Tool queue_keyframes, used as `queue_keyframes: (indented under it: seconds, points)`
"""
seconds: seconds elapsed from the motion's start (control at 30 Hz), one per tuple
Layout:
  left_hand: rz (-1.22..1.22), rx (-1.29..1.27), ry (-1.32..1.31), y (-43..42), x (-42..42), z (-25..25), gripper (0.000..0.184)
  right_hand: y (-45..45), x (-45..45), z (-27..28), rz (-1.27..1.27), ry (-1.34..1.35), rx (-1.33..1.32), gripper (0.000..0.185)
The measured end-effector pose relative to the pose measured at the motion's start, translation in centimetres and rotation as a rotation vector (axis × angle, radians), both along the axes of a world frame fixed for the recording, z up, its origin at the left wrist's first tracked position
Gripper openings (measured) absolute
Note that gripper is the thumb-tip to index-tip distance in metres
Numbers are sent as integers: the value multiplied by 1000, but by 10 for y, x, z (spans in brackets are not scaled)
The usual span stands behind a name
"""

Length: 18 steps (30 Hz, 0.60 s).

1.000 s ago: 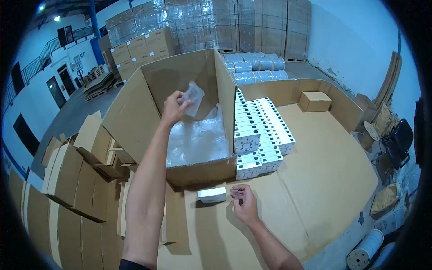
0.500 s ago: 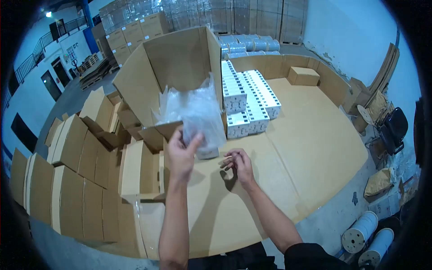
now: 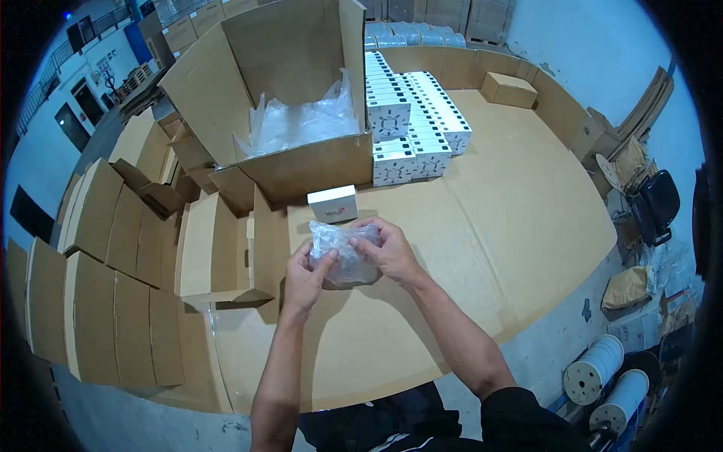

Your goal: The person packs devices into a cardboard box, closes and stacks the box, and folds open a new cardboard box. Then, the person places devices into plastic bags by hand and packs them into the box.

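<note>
Between my two hands is a clear bubble-wrap bag (image 3: pixel 344 256), held just above the cardboard-covered table. My left hand (image 3: pixel 305 275) grips its left side with thumb and fingers. On the right side, my right hand (image 3: pixel 385 250) pinches it near the top. Whether anything is inside the bag cannot be made out. Just beyond the bag stands a small white box (image 3: pixel 333 204) with a small red mark on its front. Behind that, a large open carton (image 3: pixel 301 169) holds a heap of clear plastic bags (image 3: pixel 305 124).
Stacks of patterned white boxes (image 3: pixel 413 160) stand right of the large carton. Open cardboard boxes (image 3: pixel 218 248) crowd the left side. A small brown box (image 3: pixel 509 90) sits at the table's far end. A black chair (image 3: pixel 654 203) and cable spools (image 3: pixel 593 368) are on the floor at right.
My left hand has brought the plastic bag down and nearer from the large carton. My right hand, free before, has taken hold of it too. The view has tilted downward.
</note>
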<state>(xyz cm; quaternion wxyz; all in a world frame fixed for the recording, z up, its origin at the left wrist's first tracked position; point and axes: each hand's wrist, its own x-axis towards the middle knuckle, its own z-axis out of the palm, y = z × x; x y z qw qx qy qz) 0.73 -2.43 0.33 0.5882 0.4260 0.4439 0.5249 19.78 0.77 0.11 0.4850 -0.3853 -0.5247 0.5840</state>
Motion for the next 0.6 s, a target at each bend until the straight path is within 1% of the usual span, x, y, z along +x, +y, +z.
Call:
queue_keyframes:
  seconds: [0.03, 0.07, 0.1, 0.17, 0.2, 0.23, 0.3, 0.33, 0.4, 0.43, 0.5, 0.53, 0.6]
  points:
    - [5, 11, 77, 4, -2, -1, 26, 1, 0, 0, 1, -3, -5, 23]
    - [9, 21, 152, 8, -4, -3, 25, 3, 1, 0, 22, -62, -27, 19]
    - [8, 16, 147, 13, -6, -4, 25, 4, 2, 1, 43, -122, -49, 16]
    - [-38, 16, 62, 16, -12, -6, 22, 4, 3, 3, 46, -115, -63, 14]
    - [-13, 35, 98, 15, -13, -3, 18, 5, 3, 3, 45, -101, -65, 13]
    - [-12, 32, 99, 14, -14, -3, 18, 7, 1, 0, 47, -101, -68, 13]
    - [41, 47, -21, 11, -13, -4, 13, 11, -2, -10, -77, 47, 33, 13]
    - [41, 46, -19, 10, -12, -4, 13, 14, -3, -14, -77, 48, 32, 13]
    - [55, 25, -80, 8, -9, -4, 14, 17, -6, -17, -200, 235, -28, 13]
    - [49, 25, -80, 8, -9, -6, 14, 17, -7, -16, -205, 235, -28, 13]
    - [87, 53, -69, 9, -7, -11, 15, 16, -8, -12, -299, 470, -137, 15]
    - [82, 53, -69, 9, -6, -12, 15, 15, -7, -9, -305, 470, -135, 15]
    - [172, 104, -11, 10, -5, -13, 16, 12, -6, -5, -223, 419, -191, 17]
